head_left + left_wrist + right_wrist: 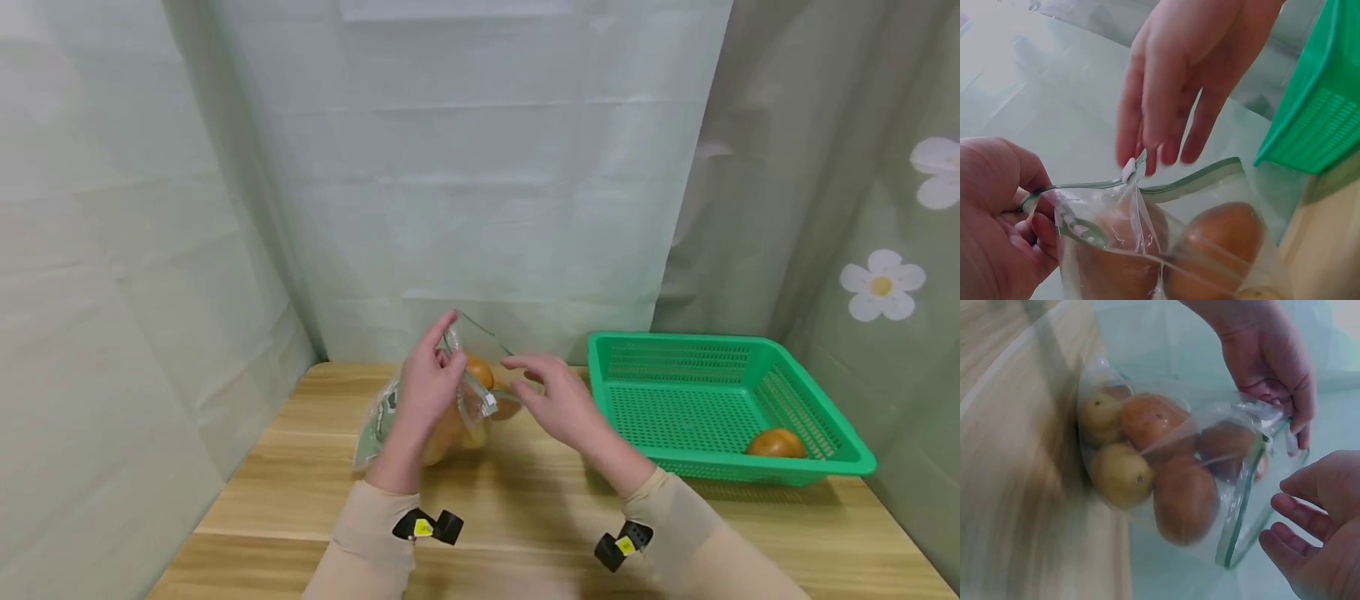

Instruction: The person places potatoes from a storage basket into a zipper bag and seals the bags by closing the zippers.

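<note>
My left hand [426,385] grips the top edge of a clear zip bag [377,427] with a green zip strip. Its mouth stands partly spread. Inside, the right wrist view shows several round fruits: yellowish pear-like ones [1121,476] and orange-brown ones [1185,500]. A small white slider [1129,170] sits on the zip strip. My right hand [558,406] is beside the bag's mouth with its fingers loosely bent and apart. In the left wrist view those fingertips hang close to the slider; whether they touch it I cannot tell.
A green plastic basket [828,400] stands on the right side of the wooden table [285,500], with one orange-brown fruit [777,443] in its near right corner. Pale curtains [487,167] close off the back and both sides.
</note>
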`<state>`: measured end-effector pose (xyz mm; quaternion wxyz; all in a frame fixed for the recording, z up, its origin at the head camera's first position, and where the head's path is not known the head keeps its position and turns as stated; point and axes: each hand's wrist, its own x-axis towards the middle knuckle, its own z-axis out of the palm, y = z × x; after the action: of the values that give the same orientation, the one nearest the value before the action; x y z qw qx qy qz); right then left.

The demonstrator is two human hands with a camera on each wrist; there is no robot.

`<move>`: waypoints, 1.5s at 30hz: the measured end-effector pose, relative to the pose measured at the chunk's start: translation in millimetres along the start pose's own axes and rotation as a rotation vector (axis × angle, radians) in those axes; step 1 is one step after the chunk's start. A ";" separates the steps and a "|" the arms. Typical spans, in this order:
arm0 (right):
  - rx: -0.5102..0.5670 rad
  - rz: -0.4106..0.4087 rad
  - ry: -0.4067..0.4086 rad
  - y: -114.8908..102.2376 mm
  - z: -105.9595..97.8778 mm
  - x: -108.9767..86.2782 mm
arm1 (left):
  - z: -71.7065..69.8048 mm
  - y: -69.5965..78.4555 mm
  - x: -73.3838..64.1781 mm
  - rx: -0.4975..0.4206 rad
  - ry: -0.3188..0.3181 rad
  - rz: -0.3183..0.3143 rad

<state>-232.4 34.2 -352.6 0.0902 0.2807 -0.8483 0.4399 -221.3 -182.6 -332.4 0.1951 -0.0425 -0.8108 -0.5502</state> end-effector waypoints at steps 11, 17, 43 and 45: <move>-0.158 0.058 0.044 19.4 -52.8 -12.8 | -30.4 24.9 16.5 -0.008 0.041 0.023; -0.225 0.115 0.034 45.8 -87.9 -28.9 | -40.6 36.8 20.7 -0.039 0.055 0.049; -0.457 0.325 -0.129 146.7 -193.6 -102.0 | -36.2 38.6 18.4 -0.149 0.020 0.046; -0.458 0.335 -0.140 149.2 -196.1 -104.0 | -36.1 39.0 18.2 -0.154 0.017 0.044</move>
<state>-247.8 299.7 -380.9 0.0186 0.1388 -0.9642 0.2253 -217.2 -202.8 -280.1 0.2101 -0.0706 -0.7632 -0.6069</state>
